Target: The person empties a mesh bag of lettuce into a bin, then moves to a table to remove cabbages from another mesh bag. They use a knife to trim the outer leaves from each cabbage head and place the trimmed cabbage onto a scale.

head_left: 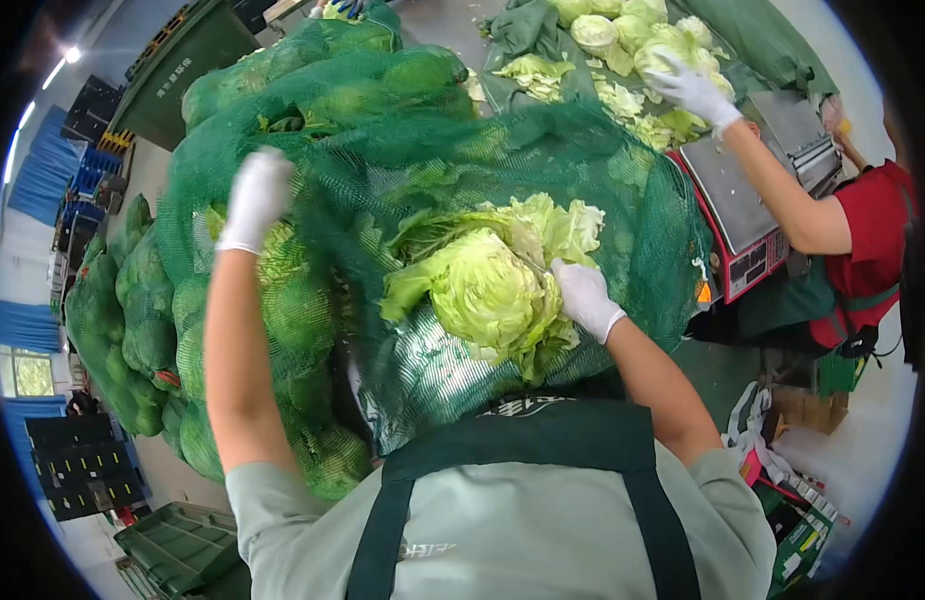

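While both gloved hands work at the open sack, findings are as follows.

Right hand fingers: the right hand (pixel 586 297) wears a white glove; its fingers are curled and pressed against the side of a cabbage (pixel 488 290), thumb side tucked into the loose outer leaves. Whether the fingertips close fully round the head cannot be told.

Left hand fingers: the left hand (pixel 255 200), also gloved, lies fingers together and bent over the top of the green net sack (pixel 543 160), bunching the mesh.

Reason for hold: judged, the left hand keeps the net pulled back and open so the right can steady the head at the sack's mouth.

Cabbage position: pale green, resting in the sack's opening, just in front of the person's apron (pixel 523 440), outer leaves splayed upward.

Surroundings: more filled net sacks (pixel 133 300) stacked to the left.

Co-worker: a second person's gloved hand (pixel 695 92) rests on trimmed cabbages on the table (pixel 763 40), beside a weighing scale (pixel 743 200).

Floor: crates (pixel 83 465) at lower left.
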Available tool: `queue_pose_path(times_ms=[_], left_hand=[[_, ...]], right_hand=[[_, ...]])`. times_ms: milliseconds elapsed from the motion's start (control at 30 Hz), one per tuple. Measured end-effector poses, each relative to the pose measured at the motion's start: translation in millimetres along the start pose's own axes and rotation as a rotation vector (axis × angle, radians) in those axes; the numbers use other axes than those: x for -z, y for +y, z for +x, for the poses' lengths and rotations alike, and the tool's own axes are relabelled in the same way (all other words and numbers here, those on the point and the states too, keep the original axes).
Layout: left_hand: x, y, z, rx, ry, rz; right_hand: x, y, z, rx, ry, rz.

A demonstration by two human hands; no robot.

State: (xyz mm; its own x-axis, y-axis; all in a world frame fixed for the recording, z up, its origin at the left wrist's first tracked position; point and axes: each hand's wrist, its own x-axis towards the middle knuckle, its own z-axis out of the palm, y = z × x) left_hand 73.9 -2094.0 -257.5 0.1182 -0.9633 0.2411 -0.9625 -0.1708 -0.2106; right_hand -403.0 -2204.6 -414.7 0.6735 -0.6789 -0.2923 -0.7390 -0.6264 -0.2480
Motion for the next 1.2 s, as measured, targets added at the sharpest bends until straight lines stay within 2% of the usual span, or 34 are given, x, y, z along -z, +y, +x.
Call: queue_pose_path(times_ms=[33, 67, 100, 167, 233, 300, 367, 433, 500, 567, 667, 767, 833, 1000, 1200], left_hand=[[14, -34, 2, 0.115, 0.202, -0.219], [37, -46, 6, 0.385, 0.27, -0.382], [67, -35, 11, 0.389, 0.373, -0.243], [122, 70, 12, 0.229, 0.485, -0.388], [123, 187, -9, -0.089, 0.433, -0.607], [82, 260, -45, -0.223, 0.075, -0.657], [34, 291, -68, -0.086, -0.013, -0.516], [12, 275, -92, 0.063, 0.065, -0.702], [6, 258, -123, 0.171, 0.057, -0.8], [10, 246, -144, 0.271, 0.009, -0.992], [6, 242, -163, 0.408, -0.012, -1.044], [0, 259, -161, 0.438, 0.06, -0.964], [0, 264, -158, 0.464, 0.089, -0.956], [1, 271, -155, 0.437, 0.089, -0.839], [6, 282, -149, 0.365, 0.07, -0.673]], right_hand=[[0, 1, -1, 0.005, 0.002, 0.005], [3, 0, -2, -0.011, -0.003, 0.024], [8, -6, -4, -0.029, -0.005, 0.046], [16, -17, -7, -0.056, 0.007, 0.073], [18, -27, -11, -0.062, 0.019, 0.075], [26, -38, -13, -0.086, 0.009, 0.124], [30, -43, -17, -0.086, 0.003, 0.154], [11, -22, -10, -0.112, 0.032, 0.256], [1, 5, -3, -0.16, 0.068, 0.4], [-1, -1, -9, -0.084, 0.092, 0.449], [41, -32, -31, 0.034, 0.01, 0.476], [39, -64, -37, 0.167, 0.064, 0.567], [42, -82, -38, 0.192, 0.021, 0.418], [44, -95, -42, 0.165, -0.146, 0.466], [49, -96, -45, 0.151, -0.172, 0.366]])
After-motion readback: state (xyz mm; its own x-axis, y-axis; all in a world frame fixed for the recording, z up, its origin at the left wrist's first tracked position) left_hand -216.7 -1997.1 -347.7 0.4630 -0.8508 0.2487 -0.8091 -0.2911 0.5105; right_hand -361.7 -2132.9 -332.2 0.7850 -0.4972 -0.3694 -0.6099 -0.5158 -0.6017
